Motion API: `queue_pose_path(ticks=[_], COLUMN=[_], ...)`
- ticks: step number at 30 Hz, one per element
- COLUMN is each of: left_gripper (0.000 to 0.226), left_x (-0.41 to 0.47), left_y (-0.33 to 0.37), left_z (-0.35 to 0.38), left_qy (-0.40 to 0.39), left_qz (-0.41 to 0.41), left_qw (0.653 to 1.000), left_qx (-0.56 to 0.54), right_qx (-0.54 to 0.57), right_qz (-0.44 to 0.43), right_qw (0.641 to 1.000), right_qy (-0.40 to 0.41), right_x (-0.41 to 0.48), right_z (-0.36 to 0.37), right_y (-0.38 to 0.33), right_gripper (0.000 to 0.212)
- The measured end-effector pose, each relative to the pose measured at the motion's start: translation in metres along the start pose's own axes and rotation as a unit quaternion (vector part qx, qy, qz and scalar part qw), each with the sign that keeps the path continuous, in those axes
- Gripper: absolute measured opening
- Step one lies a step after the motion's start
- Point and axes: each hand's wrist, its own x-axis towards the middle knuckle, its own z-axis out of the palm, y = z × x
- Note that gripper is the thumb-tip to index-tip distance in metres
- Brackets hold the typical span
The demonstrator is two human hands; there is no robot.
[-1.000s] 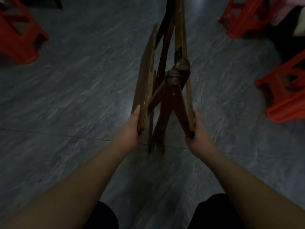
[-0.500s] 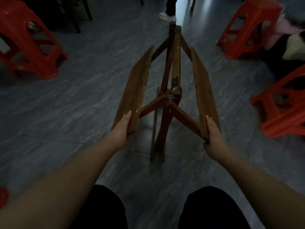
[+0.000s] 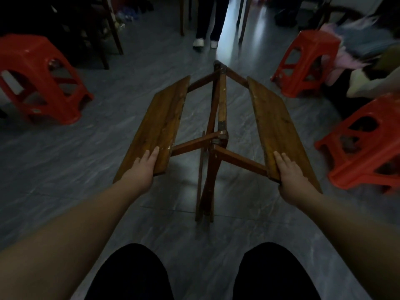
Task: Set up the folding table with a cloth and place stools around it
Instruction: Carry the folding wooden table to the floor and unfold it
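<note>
Arms stretch forward and down, one to each side of the folding desk (image 3: pixel 218 137). The left hand (image 3: pixel 141 168) lies on the near end of the left panel (image 3: pixel 164 118), fingers (image 3: pixel 151 155) straight and flat, thumb hidden. The right hand (image 3: pixel 291 176) pinches the near end of the right panel (image 3: pixel 275 122), fingers on top, thumb tucked under. Both panels tilt outward from the crossed legs, which stand on the floor (image 3: pixel 86 159). Left of the desk stands a red stool (image 3: pixel 43 83), well apart; right of it two more, a far stool (image 3: pixel 307 61) and a near stool (image 3: pixel 363 148). Beyond the desk stand a person's legs (image 3: pixel 207 22).
</note>
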Motion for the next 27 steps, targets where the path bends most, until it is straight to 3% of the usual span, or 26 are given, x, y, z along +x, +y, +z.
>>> queue_pose_path(ticks=[9,17,27], left_gripper=[0.097,0.112,0.112], left_x=[-0.005,-0.001,-0.010], left_y=[0.007,0.005,0.019], left_z=[-0.043,-0.069,-0.108], left_qy=[0.005,0.002,0.000], left_qz=[-0.024,-0.058,-0.084], left_qw=[0.997,0.991,0.982], left_qx=[0.077,0.121,0.171], right_qx=[-0.044,-0.076,-0.138], right_qz=[0.025,0.031,0.048], right_qw=[0.999,0.996,0.989], right_qy=[-0.002,-0.016,-0.009], right_x=[-0.003,-0.003,-0.007], right_z=[-0.040,-0.052,-0.076], right_y=[-0.015,-0.027,-0.041], right_gripper=[0.104,0.105,0.106])
